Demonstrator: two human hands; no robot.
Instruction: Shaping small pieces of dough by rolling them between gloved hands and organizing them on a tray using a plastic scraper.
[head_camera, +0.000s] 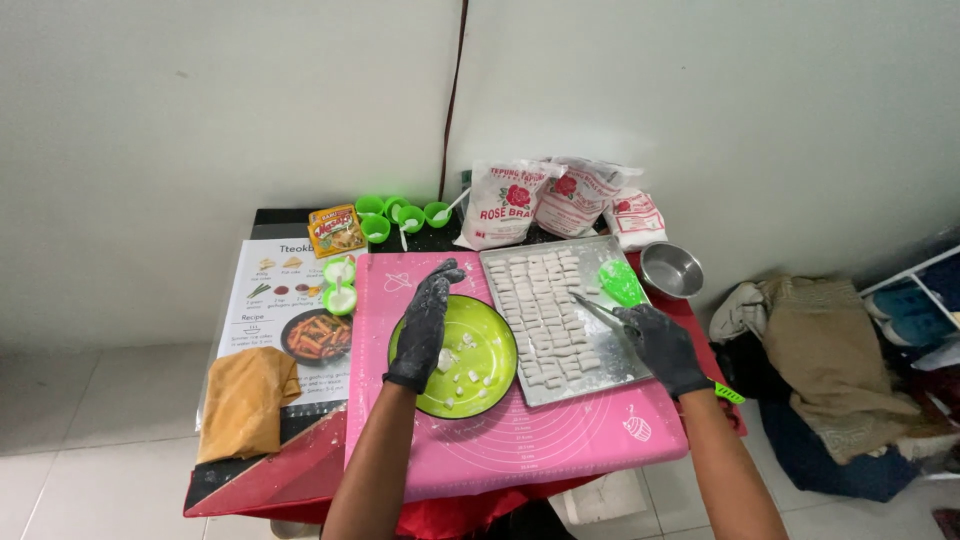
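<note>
My left hand (424, 325), in a dark floury glove, hovers flat over a lime-green plate (497, 330) that holds several small white dough pieces (463, 378). Its fingers are apart and hold nothing. My right hand (662, 345), also gloved, grips a metal knife (596, 309) whose blade points over a metal tray (600, 375). The tray carries rows of cut white dough pieces (545, 310). A green plastic scoop (621, 282) lies on the tray's far right corner. Plate and tray rest on a pink silicone mat (540, 440).
Three white flour bags (505, 203) stand at the back, a steel bowl (671, 269) right of the tray. Several small green cups (400, 215) and a seasoning packet (335, 230) sit at back left. A recipe sheet (275, 290) and tan cloth (245, 400) lie left. Clothes (830, 350) pile right.
</note>
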